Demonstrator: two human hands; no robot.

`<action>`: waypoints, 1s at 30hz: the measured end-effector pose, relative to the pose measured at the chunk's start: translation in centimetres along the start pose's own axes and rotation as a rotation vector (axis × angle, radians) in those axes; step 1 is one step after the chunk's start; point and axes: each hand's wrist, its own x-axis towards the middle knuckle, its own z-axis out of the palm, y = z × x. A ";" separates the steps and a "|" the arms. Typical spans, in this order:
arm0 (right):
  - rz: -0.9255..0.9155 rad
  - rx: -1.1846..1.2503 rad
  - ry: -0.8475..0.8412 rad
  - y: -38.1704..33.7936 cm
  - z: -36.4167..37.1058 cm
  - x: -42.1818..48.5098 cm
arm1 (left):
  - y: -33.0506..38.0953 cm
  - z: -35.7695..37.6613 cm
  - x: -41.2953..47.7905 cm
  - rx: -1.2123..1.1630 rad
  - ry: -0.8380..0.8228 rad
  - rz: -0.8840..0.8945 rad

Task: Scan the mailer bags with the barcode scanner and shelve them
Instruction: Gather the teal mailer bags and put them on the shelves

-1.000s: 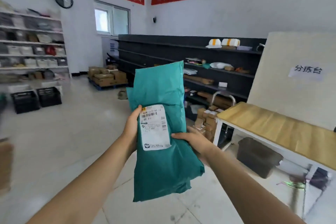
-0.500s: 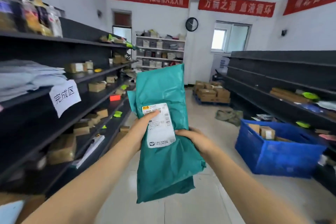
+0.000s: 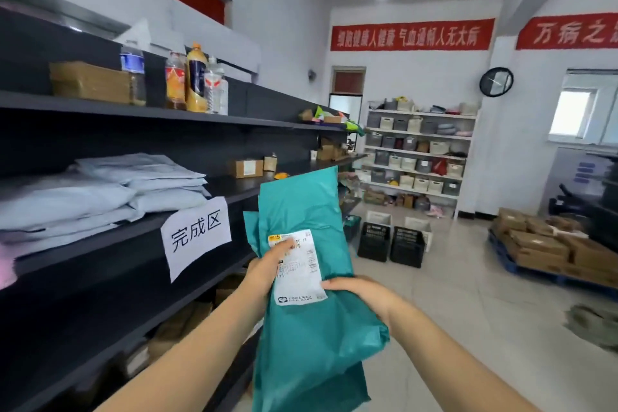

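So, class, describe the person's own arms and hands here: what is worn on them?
Nothing worn shows. The left forearm and right forearm are bare to the picture's lower edge, with no sleeve or cuff in view. The left hand and right hand have no gloves, and no watch, bracelet or ring is visible.
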 end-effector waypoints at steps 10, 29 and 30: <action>-0.047 -0.129 -0.196 -10.6 -8.1 33.2 | 7.4 1.3 25.7 0.016 0.133 0.086; -0.034 -0.049 -0.680 -23.9 9.4 80.0 | 25.9 -20.3 62.0 0.353 0.762 0.185; -0.020 -0.059 -0.706 -23.8 10.6 81.1 | 26.1 -21.3 62.6 0.432 0.807 0.148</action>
